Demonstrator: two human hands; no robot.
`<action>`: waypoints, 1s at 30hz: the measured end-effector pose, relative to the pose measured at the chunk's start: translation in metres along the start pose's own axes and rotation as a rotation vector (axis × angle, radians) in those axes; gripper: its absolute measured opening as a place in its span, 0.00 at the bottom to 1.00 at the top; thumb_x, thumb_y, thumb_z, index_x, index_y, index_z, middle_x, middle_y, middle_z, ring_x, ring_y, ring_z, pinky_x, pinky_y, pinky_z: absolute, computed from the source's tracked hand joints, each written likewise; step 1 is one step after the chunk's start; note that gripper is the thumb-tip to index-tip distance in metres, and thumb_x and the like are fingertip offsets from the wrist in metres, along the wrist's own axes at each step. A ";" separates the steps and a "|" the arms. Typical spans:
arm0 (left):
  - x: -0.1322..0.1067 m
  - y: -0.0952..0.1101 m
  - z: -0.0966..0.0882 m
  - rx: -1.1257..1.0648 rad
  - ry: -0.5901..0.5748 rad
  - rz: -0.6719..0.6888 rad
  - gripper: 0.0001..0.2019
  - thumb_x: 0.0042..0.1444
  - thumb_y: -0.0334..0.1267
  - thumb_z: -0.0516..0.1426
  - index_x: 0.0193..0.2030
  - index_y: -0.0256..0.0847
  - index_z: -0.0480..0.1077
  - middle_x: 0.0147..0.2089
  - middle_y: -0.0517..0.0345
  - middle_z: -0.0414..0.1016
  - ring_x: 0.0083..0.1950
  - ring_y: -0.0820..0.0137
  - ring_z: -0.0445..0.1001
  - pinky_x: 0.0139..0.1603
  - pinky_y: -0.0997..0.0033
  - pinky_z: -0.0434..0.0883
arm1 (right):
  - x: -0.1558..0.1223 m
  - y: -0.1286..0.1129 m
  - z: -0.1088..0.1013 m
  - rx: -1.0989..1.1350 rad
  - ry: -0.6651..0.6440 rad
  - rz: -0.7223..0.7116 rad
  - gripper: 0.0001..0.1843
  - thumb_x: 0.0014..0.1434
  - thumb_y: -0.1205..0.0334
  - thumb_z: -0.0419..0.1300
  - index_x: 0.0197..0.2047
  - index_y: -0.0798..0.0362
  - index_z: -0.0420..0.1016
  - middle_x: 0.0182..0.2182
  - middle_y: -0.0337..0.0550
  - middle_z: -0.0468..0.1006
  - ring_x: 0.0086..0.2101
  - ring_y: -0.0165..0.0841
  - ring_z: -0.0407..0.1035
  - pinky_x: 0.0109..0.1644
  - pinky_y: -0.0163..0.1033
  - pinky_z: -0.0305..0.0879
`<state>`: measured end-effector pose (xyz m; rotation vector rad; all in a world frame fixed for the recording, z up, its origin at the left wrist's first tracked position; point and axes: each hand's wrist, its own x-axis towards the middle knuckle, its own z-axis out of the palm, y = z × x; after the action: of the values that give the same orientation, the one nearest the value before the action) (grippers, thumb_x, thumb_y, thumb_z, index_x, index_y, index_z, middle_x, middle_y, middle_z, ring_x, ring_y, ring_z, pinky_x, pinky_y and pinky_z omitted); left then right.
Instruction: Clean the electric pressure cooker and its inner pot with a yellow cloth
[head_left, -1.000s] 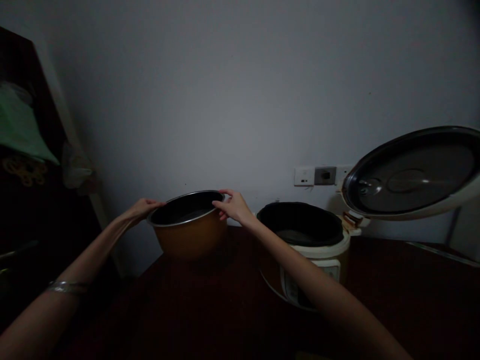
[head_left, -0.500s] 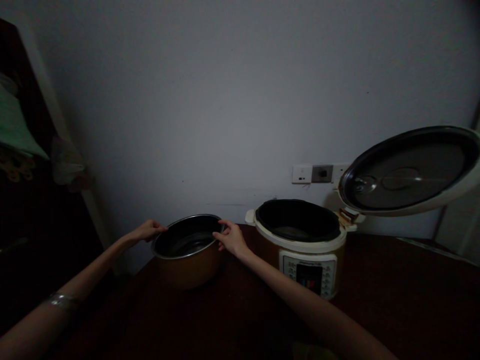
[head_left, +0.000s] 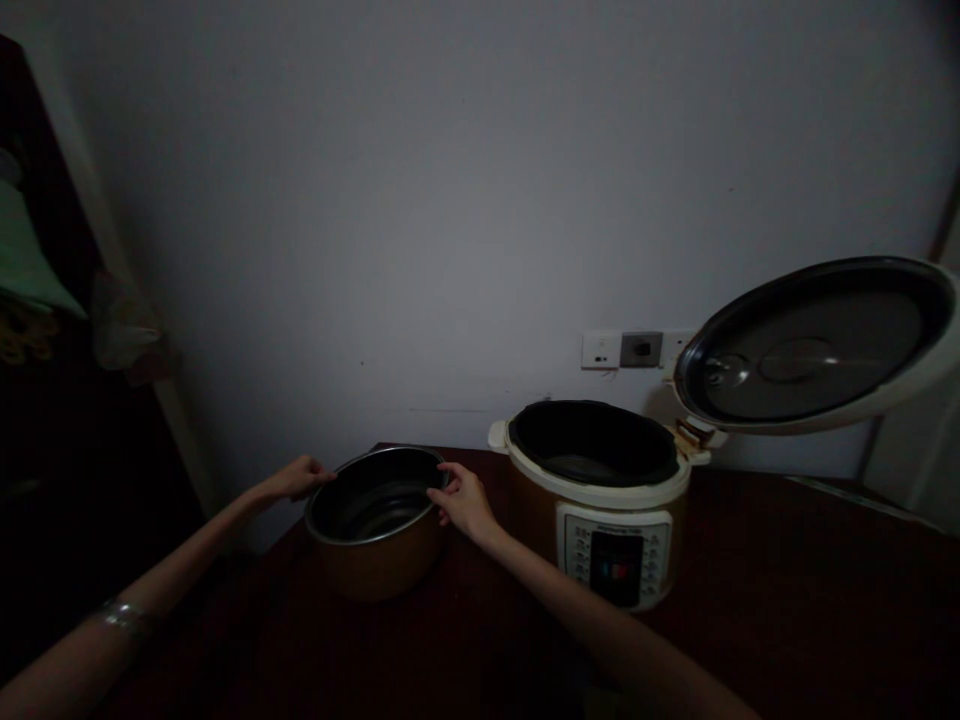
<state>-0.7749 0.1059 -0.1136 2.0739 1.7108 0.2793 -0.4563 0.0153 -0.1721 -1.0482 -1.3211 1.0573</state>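
Note:
A round inner pot [head_left: 379,570], golden-brown outside and dark inside with a shiny metal rim, is at or just above the dark table; whether its base touches cannot be made out. My left hand [head_left: 301,478] pinches the rim on the left side. On the right side of the rim, my right hand [head_left: 461,500] grips with the thumb and fingers. To the right stands an electric pressure cooker [head_left: 600,492] with a white rim, a button panel in front and a dark open cavity. Its lid [head_left: 814,345] is raised and tilted out to the right.
Behind the dark red table [head_left: 787,570] rises a pale wall [head_left: 465,220] with a row of sockets [head_left: 641,348]. At far left, a green cloth [head_left: 30,250] and a plastic bag [head_left: 124,325] hang by a dark doorway.
The inner pot has come down slightly, with both my hands on its rim. More of the table's back edge shows behind it. The cooker and its lid have stayed in place.

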 end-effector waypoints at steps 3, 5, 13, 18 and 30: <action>-0.001 0.000 0.002 0.037 0.010 -0.029 0.30 0.35 0.71 0.50 0.13 0.42 0.56 0.14 0.60 0.55 0.16 0.75 0.54 0.20 0.71 0.52 | 0.000 0.006 0.002 0.004 0.001 0.007 0.25 0.47 0.67 0.62 0.51 0.57 0.67 0.20 0.25 0.62 0.15 0.22 0.63 0.14 0.27 0.62; -0.002 0.000 0.004 0.037 0.007 -0.034 0.31 0.34 0.73 0.50 0.13 0.42 0.56 0.14 0.61 0.55 0.16 0.75 0.54 0.20 0.71 0.52 | 0.000 0.009 0.003 0.006 0.000 0.016 0.26 0.47 0.66 0.62 0.51 0.57 0.67 0.19 0.25 0.62 0.14 0.22 0.62 0.13 0.27 0.62; -0.004 -0.004 0.010 0.021 0.008 -0.060 0.32 0.33 0.74 0.49 0.15 0.42 0.57 0.14 0.61 0.56 0.16 0.75 0.54 0.20 0.71 0.53 | -0.004 0.011 0.005 0.015 -0.009 0.034 0.27 0.45 0.65 0.63 0.50 0.58 0.67 0.20 0.24 0.62 0.14 0.22 0.62 0.14 0.28 0.61; -0.005 -0.009 0.013 0.026 0.004 -0.065 0.32 0.33 0.74 0.49 0.14 0.42 0.56 0.14 0.60 0.56 0.16 0.75 0.54 0.20 0.70 0.53 | -0.007 0.012 0.005 0.016 -0.026 0.048 0.28 0.43 0.62 0.65 0.50 0.57 0.67 0.19 0.24 0.62 0.15 0.24 0.64 0.14 0.28 0.61; -0.011 -0.003 0.014 0.048 0.017 -0.097 0.31 0.34 0.73 0.48 0.16 0.42 0.58 0.16 0.58 0.59 0.17 0.73 0.58 0.20 0.70 0.56 | -0.014 0.017 0.006 0.114 -0.076 0.065 0.30 0.45 0.56 0.64 0.50 0.56 0.64 0.24 0.26 0.62 0.16 0.21 0.62 0.14 0.28 0.62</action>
<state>-0.7744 0.0931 -0.1258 2.0195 1.8391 0.2291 -0.4621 0.0049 -0.1914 -0.9796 -1.2789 1.2180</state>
